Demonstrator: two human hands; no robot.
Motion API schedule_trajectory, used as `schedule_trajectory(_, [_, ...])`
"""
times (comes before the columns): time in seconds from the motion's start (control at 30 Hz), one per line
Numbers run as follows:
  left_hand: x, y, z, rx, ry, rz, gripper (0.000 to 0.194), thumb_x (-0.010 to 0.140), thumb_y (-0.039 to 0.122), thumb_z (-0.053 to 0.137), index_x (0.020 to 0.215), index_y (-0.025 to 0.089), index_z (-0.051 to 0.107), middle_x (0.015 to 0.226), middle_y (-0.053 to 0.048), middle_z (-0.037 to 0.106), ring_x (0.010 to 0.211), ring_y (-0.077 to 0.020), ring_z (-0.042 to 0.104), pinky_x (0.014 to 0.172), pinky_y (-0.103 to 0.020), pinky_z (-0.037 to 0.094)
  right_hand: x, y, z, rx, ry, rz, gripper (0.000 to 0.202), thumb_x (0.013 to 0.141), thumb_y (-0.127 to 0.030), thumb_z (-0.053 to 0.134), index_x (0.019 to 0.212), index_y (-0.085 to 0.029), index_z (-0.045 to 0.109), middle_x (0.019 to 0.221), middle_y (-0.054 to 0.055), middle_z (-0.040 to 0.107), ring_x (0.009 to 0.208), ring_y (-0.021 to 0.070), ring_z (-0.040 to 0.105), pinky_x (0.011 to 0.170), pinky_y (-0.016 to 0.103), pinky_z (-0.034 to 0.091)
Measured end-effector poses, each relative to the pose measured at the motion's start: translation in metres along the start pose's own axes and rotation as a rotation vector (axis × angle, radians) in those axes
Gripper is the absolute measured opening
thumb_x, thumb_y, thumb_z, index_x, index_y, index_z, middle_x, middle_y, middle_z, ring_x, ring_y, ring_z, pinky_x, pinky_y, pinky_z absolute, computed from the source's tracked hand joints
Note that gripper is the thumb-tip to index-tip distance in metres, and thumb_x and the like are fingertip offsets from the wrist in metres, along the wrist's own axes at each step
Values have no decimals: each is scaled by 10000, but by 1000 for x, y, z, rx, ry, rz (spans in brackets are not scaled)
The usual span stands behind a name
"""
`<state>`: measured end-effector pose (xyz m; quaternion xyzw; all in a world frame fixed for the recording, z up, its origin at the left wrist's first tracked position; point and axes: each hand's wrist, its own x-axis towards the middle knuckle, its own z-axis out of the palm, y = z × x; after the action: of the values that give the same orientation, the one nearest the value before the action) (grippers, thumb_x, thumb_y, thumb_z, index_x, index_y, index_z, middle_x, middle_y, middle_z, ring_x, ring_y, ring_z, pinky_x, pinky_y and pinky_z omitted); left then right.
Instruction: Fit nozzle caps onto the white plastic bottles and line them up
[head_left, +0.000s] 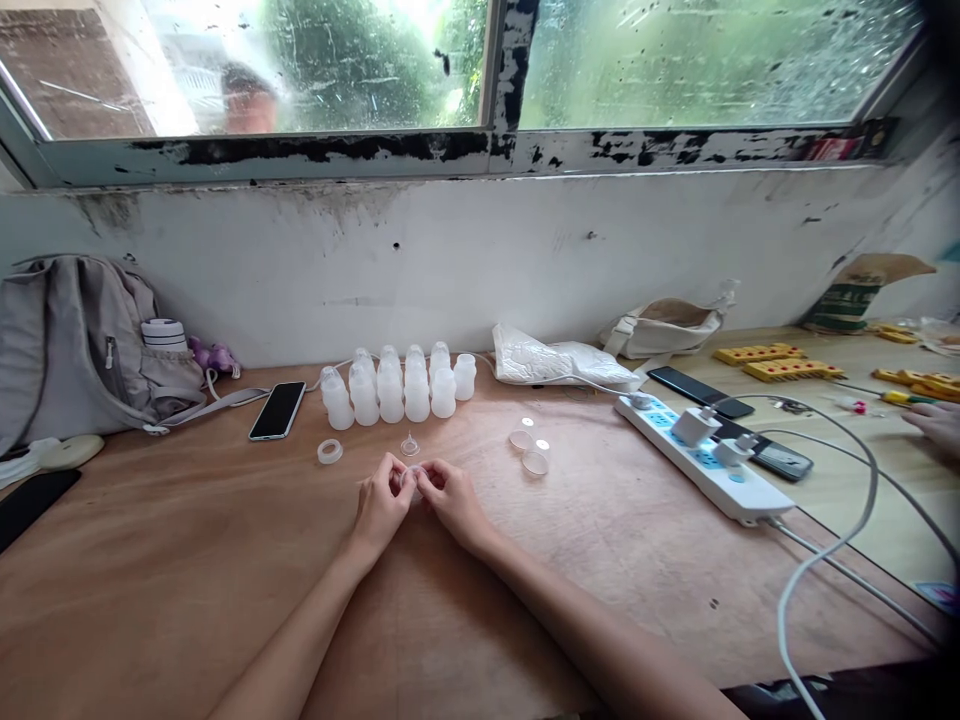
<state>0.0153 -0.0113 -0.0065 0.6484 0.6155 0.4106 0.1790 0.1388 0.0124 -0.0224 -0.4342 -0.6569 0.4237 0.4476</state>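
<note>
My left hand [385, 503] and my right hand [448, 497] meet over the middle of the table, fingertips pinched together on a small translucent part [411, 474]. Fingers hide most of it, so its exact kind cannot be made out. Just beyond lies a clear bottle nipple [409, 444], pointing up. A translucent white ring [330, 451] rests to the left of my hands. Behind stand rows of small frosted bottles [391, 393], most with clear domed tops; the rightmost bottle [465, 377] has no dome. Several clear round caps and discs [535, 462] lie to the right.
A phone [277, 411] and a grey backpack [75, 350] are at left. A white plastic bag [555, 360] lies by the wall. At right, a power strip [701, 455] with chargers and looping cables borders another table, where another person's hand [936, 424] shows near yellow pieces [795, 368].
</note>
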Motion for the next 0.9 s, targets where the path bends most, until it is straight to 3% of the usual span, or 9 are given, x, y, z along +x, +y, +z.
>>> schedule_trajectory(0.17, [2,-6,1,-87,-35,-20,136,783,308,435,841,202,496,697,-1,616,561,-126,580,560,-225,439,3,6,-2,27,-35,-38,211,748,-200,467,918,-185,591,778,22,627,573,115,555,524,225,470])
schedule_trajectory(0.33, [2,-10,3,-57,-48,31,160,736,241,494,892,205,499,789,-10,623,610,-121,584,609,-230,457,4,10,-1,24,-7,-37,194,701,-141,462,872,-190,539,758,12,610,600,117,554,542,230,470])
schedule_trajectory(0.9, [1,-5,3,53,-26,38,131,733,227,474,863,215,478,710,17,602,535,-111,538,575,-222,431,3,-2,-2,-60,35,-67,108,685,-161,474,784,-189,504,639,-25,546,534,99,487,501,206,384])
